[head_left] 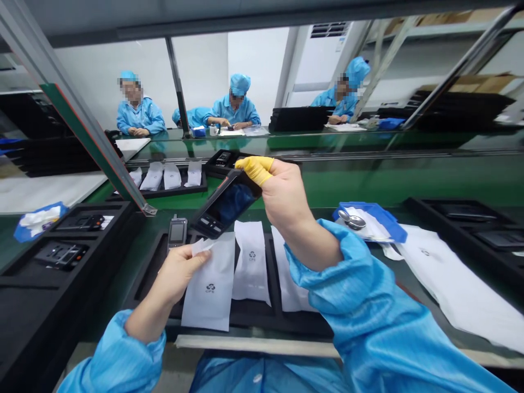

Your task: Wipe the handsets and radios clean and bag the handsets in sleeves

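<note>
My right hand (282,194), with a yellow finger cot on one finger, grips a black handheld device (223,206) by its top end and holds it tilted, lower end toward a white bag. My left hand (180,273) pinches the open upper edge of that white bag (208,284), which lies on a black tray (245,316) beside other white bags (251,259). A grey handheld device (177,232) stands at the tray's far left corner.
Black trays with devices (65,251) sit to my left, more black trays (470,218) to my right. A blue tray with a metal tool (370,221) and loose white bags (450,278) lie right. Three people in blue coats sit across the green belt (368,180).
</note>
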Motion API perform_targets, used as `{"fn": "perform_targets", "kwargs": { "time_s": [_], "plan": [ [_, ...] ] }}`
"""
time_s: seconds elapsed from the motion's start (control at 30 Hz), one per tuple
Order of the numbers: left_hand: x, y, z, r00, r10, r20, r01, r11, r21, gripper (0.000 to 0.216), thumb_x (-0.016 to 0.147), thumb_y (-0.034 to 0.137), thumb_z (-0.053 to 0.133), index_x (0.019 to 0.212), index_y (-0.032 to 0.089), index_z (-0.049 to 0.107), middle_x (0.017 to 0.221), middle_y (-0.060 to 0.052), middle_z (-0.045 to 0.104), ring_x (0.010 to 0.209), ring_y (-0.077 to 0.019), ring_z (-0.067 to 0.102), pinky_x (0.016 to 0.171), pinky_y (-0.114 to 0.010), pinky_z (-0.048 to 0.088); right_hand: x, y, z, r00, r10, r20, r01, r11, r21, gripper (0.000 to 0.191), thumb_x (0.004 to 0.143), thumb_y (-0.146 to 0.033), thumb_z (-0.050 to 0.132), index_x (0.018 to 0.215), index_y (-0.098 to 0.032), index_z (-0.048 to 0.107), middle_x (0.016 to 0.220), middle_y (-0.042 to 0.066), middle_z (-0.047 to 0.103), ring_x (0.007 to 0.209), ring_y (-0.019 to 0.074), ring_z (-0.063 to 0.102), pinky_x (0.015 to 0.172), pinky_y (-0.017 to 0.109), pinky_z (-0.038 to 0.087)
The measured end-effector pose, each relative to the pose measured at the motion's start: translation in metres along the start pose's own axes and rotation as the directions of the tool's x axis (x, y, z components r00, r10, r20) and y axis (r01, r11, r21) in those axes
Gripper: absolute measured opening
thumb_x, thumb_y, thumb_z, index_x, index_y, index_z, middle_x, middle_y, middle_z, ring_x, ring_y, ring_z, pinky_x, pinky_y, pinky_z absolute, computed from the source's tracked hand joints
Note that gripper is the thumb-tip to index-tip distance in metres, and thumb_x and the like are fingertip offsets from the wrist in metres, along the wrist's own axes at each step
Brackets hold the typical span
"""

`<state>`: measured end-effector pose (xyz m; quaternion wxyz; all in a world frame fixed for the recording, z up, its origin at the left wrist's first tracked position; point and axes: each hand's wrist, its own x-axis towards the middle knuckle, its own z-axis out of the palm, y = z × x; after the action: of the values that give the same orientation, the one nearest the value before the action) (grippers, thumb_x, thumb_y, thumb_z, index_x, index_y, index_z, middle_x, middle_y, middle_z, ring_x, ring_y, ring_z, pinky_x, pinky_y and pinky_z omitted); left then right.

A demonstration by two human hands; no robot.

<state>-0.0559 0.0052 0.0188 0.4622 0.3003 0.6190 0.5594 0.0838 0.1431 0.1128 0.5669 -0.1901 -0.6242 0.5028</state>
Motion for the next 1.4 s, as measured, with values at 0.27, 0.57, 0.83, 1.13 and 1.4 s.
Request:
{"fn": "perform_targets", "kwargs": {
  "time_s": [0.27,0.57,0.83,1.13,1.4],
  "plan": [
    [0.001,-0.002,0.002,0.999,-0.029,0.033,0.029,1.000,-0.007,0.048,0.046,0.058,0.079,0.060,0.013,0.069,0.058,-0.006,0.067,0.053,-0.0184,0.059,0.056,-0.031,0.047,-0.012,0.002,-0.015,0.990,0.089,0.111,-0.080,0.994,-0.080,0.025,0.067,-0.044,0.074,0.072,-0.020,0.072,0.073,0.000,0.069,0.075,0.0168,0.064,0.074,0.032,0.051],
    [-0.002,-0.011,0.007,0.998,0.037,0.046,-0.041,0.996,0.084,0.051,0.051,0.063,0.074,0.054,0.014,0.061,0.049,0.002,0.053,0.048,-0.0113,0.045,0.049,-0.024,0.037,-0.014,0.000,-0.011,0.971,0.120,0.205,-0.076,0.975,-0.209,0.029,0.070,-0.045,0.071,0.071,-0.016,0.071,0.071,0.000,0.069,0.071,0.0154,0.062,0.069,0.028,0.049],
    [-0.005,-0.006,0.013,0.978,0.192,0.079,-0.195,0.980,0.032,0.053,0.061,0.066,0.068,0.072,0.015,0.066,0.066,-0.002,0.063,0.060,-0.0141,0.054,0.058,-0.025,0.044,-0.019,-0.001,0.000,0.947,0.153,0.284,-0.018,0.903,-0.428,0.017,0.075,-0.032,0.065,0.076,-0.017,0.074,0.075,0.001,0.072,0.073,0.0167,0.063,0.067,0.028,0.048],
    [0.003,-0.011,0.024,0.916,0.352,-0.195,-0.355,0.935,0.020,0.052,0.073,0.065,0.057,0.056,0.016,0.052,0.050,0.005,0.044,0.048,-0.0082,0.038,0.045,-0.021,0.032,-0.034,0.023,0.013,0.889,0.286,0.357,-0.113,0.894,-0.434,0.020,0.077,-0.036,0.065,0.086,-0.021,0.074,0.092,0.003,0.072,0.089,0.0189,0.064,0.083,0.033,0.049],
    [0.011,-0.014,0.019,0.816,0.477,-0.328,-0.509,0.861,-0.015,0.047,0.079,0.059,0.055,0.090,0.017,0.070,0.083,-0.006,0.072,0.082,-0.0202,0.066,0.074,-0.030,0.051,-0.049,0.048,-0.013,0.617,0.461,0.638,-0.424,0.877,-0.225,0.068,0.055,-0.055,0.078,0.111,-0.018,0.065,0.097,0.006,0.070,0.089,0.0207,0.064,0.083,0.038,0.051]
  ]
}}
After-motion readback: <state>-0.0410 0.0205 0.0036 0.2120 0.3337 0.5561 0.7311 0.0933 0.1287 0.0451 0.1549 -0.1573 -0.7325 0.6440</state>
